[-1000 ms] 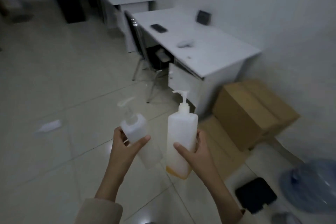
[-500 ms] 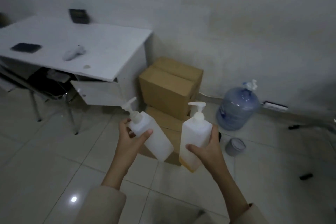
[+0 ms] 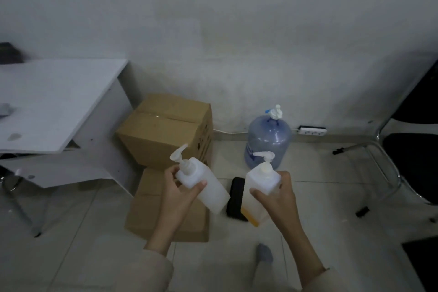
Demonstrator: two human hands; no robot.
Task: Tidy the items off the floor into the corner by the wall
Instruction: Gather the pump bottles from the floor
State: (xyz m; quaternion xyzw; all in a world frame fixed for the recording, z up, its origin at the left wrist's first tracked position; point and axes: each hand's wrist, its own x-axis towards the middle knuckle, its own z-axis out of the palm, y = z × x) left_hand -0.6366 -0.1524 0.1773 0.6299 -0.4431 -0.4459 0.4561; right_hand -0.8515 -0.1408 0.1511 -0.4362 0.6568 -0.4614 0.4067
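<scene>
**A:** ok so where are the bottles at right now?

**B:** both in the air, one per hand. The left hand (image 3: 179,193) has its fingers and thumb wrapped round a clear pump bottle (image 3: 201,181), which is tilted with its nozzle pointing up-left. The right hand (image 3: 276,193) grips a second pump bottle (image 3: 260,187), closer to upright, with a bit of orange liquid sitting at the bottom. The two bottles are near each other but not touching.

**A:** and what's under them?

**B:** tiled floor (image 3: 308,208). Right below the left bottle there's a flat cardboard box (image 3: 151,211), and a bigger cardboard box (image 3: 163,130) is behind it against the wall (image 3: 213,31). Between the two bottles you can see a black thing (image 3: 234,194) on the floor, can't tell what it is.

**A:** anything else by the wall?

**B:** a blue water jug (image 3: 267,142) with a pump on top, and a white power strip (image 3: 312,130) just beside it. White desk (image 3: 52,102) on the left, a black chair (image 3: 412,156) with chrome legs on the right.
</scene>
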